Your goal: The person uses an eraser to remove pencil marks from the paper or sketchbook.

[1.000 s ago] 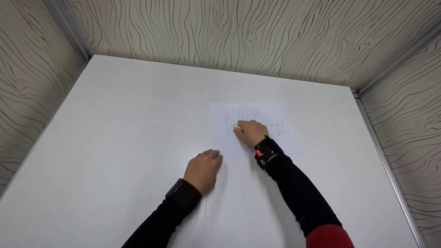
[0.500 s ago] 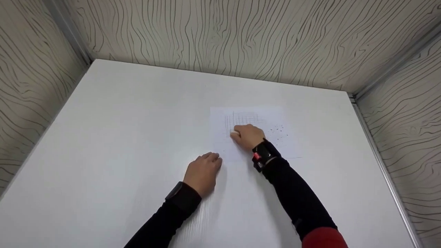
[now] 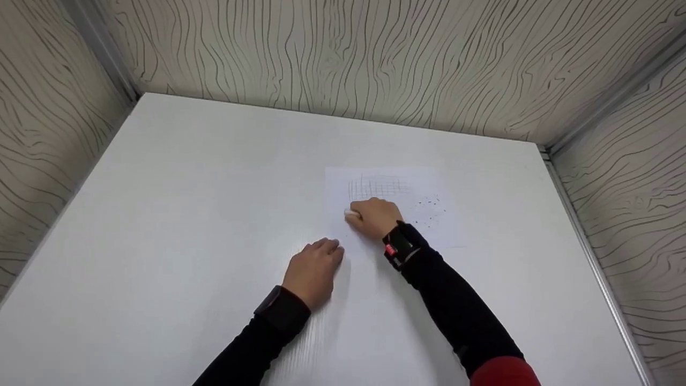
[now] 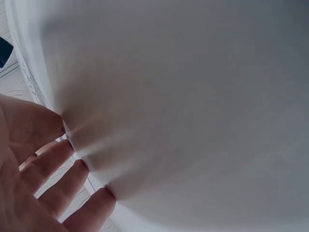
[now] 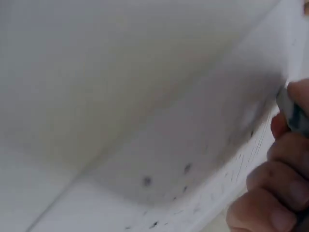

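Observation:
A white sheet of paper point(image 3: 396, 236) lies on the white table, with a pencil grid point(image 3: 380, 186) drawn across its upper part. My right hand point(image 3: 377, 219) pinches a small eraser point(image 5: 290, 110), whitish with a dark teal part, between thumb and curled fingers. The eraser's tip is down at the paper, just below the grid's left side. Dark crumbs point(image 3: 429, 203) are scattered on the sheet to the right of this hand. By the paper's lower left corner, my left hand point(image 3: 313, 273) rests palm down, its loosely bent fingertips pressing on the surface.
The white table point(image 3: 203, 187) runs back to a wood-grain patterned wall point(image 3: 332, 53). Similar panels stand at both sides, with metal rails point(image 3: 595, 257) along the edges.
My right hand has moved left and slightly toward me over the paper with the eraser, uncovering more of the crumbs. My left hand has stayed in place.

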